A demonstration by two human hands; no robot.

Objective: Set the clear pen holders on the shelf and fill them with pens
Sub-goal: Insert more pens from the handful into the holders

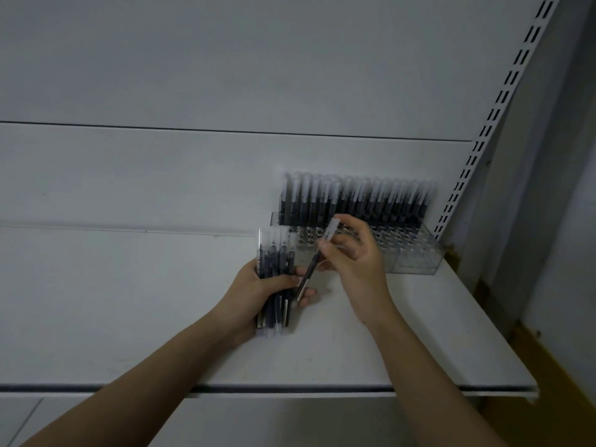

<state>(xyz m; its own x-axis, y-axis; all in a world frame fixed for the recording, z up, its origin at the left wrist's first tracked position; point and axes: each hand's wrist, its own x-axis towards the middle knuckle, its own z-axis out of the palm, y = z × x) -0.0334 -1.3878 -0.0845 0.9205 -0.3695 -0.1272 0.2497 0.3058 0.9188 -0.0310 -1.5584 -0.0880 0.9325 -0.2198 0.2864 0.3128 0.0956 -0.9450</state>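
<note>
A clear pen holder [416,261] stands on the white shelf [403,343] against the back wall at the right. Its back rows hold several black pens with frosted caps [354,201]; the front holes show bare. My left hand [258,291] grips a bundle of several black pens [275,269] upright, just left of the holder. My right hand [354,256] pinches a single black pen [314,264] with a frosted cap, tilted, its lower end by the bundle and its cap in front of the holder.
A slotted metal upright [493,111] runs up the right side of the back panel. The shelf's right end [529,387] borders a wall and a brown strip. Its front edge [290,390] crosses the view below my forearms.
</note>
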